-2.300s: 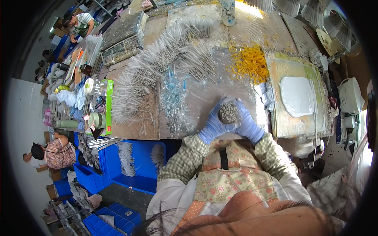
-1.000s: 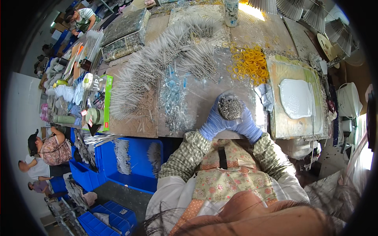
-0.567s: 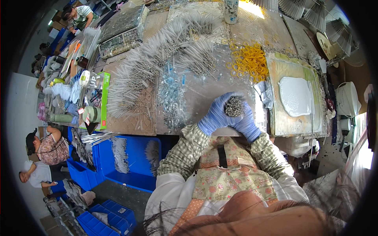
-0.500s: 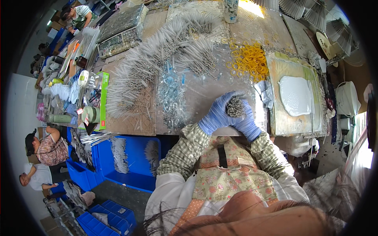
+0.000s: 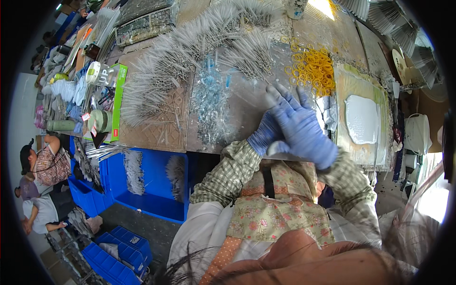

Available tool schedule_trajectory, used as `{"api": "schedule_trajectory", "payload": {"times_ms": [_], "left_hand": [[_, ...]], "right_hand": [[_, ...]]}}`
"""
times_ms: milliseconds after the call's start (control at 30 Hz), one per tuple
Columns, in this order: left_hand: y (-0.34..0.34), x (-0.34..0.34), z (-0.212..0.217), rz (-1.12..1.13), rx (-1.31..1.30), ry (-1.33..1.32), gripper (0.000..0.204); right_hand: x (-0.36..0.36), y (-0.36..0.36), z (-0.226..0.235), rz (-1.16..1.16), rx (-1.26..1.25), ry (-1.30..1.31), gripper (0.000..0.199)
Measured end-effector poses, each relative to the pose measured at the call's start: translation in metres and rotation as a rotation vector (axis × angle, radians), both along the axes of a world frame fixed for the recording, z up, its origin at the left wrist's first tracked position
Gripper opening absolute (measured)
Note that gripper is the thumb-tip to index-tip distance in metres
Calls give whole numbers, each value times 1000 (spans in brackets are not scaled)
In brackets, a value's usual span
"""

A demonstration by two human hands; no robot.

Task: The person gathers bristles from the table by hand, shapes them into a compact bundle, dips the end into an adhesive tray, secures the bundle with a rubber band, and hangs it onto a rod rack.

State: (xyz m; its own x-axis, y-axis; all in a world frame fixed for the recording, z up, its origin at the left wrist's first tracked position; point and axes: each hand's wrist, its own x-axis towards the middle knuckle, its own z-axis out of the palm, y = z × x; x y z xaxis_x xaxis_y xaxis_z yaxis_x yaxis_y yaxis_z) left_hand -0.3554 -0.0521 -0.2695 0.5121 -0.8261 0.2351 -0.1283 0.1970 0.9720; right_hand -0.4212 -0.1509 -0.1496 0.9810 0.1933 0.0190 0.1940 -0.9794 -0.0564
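Note:
My right hand (image 5: pixel 308 130), in a blue glove, lies flat over my left hand with its fingers stretched out. My left hand (image 5: pixel 263 134), in a blue glove too, is curled beneath the right palm at the table's near edge. Its fingers are mostly covered, and whatever lies between the hands is hidden. Beyond the fingertips, a small heap of thin, pale brush-like rods (image 5: pixel 249 54) with wire loop ends rests on the table. A larger spread of the same rods (image 5: pixel 156 83) covers the left side. Yellow rings (image 5: pixel 311 71) lie in a pile past my right hand.
A board with a white pasty patch (image 5: pixel 363 118) is at the right. A blue bin (image 5: pixel 154 202) holding bundles stands below the table's left edge. On the left are a green box (image 5: pixel 120 95) and a clear jug. Other people (image 5: pixel 50 164) are at the far left.
My right hand has come off the bundle's side and now lies flat across the top. The grey wire ends of the bundle no longer show. The whole view has shifted slightly.

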Motion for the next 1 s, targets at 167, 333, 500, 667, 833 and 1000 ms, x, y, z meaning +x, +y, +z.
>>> {"api": "schedule_trajectory", "payload": {"times_ms": [167,333,500,667,833,1000], "left_hand": [[0,13,-6,88,104,-236,64],[8,10,4,133,12,-175,50],[-4,9,-4,151,-10,-172,48],[-20,-18,-15,163,-58,-150,46],[-14,-22,-25,156,-52,-97,43],[-25,-27,-30,153,-94,-80,41]], "right_hand": [[12,-35,27,45,401,-86,114],[-1,28,-18,34,216,-60,104],[25,1,-16,-41,135,-51,97],[-24,-3,-11,-77,81,-133,87],[-7,16,-27,-52,100,-89,86],[4,-17,-24,-138,57,-194,89]]}}
